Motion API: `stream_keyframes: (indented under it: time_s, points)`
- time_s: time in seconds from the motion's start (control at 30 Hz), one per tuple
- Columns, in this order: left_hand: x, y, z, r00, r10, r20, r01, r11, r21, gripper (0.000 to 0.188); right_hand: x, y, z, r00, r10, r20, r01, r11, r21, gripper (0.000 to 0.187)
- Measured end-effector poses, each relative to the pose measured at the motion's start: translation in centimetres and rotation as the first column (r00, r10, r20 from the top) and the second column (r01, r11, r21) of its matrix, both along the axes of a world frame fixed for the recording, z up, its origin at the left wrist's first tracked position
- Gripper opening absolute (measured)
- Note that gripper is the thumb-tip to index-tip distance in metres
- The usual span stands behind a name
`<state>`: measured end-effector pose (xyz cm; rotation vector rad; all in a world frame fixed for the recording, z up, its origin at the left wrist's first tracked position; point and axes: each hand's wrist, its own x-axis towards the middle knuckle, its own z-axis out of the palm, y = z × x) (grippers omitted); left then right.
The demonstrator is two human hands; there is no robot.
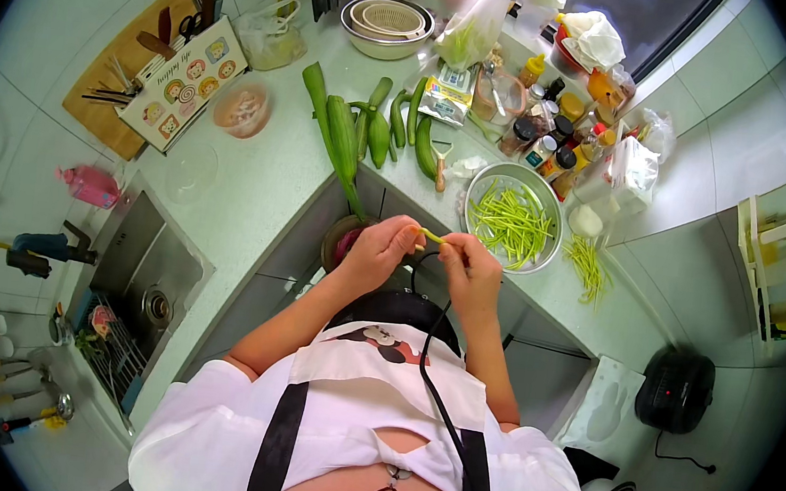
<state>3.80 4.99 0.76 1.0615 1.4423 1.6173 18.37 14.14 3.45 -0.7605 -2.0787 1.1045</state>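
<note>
Held between my two hands, just off the counter's inner corner, is a short, thin green stalk. My left hand pinches one end between thumb and fingers, while my right hand grips the other. Beyond my right hand, a round metal bowl holds many short pieces of similar green stalk. To the right of it, a loose bunch of thin stalks lies on the counter. Partly hidden behind my left hand is a round container with something purple in it.
Long green gourds and a peeler lie on the counter ahead. Seasoning jars crowd the back right, near a white egg-shaped thing. A sink is at left, below a knife rack. A black cable hangs over my apron.
</note>
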Motion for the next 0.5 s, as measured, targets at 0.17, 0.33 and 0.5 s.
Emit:
stream_keyframes:
  time_s: [0.17,0.33,0.5]
  points:
    - [-0.5,-0.4,1.5,0.965,0.068,-0.255,-0.08,0.996,-0.035,0.019,-0.1,0.5,-0.3,0.998,-0.064,-0.018,0.064,0.998,-0.005,0.011]
    - [-1.0,-0.4,0.6,0.923,0.12,-0.364,-0.118,0.993,0.028,0.017,-0.3,0.4,-0.1,0.999,-0.035,-0.013,0.035,0.999,0.036,0.01]
    - [-1.9,-0.1,1.0,0.879,0.195,-0.436,-0.154,0.98,0.127,0.015,-0.3,0.4,-0.4,0.98,0.187,-0.061,-0.197,0.932,-0.303,0.01]
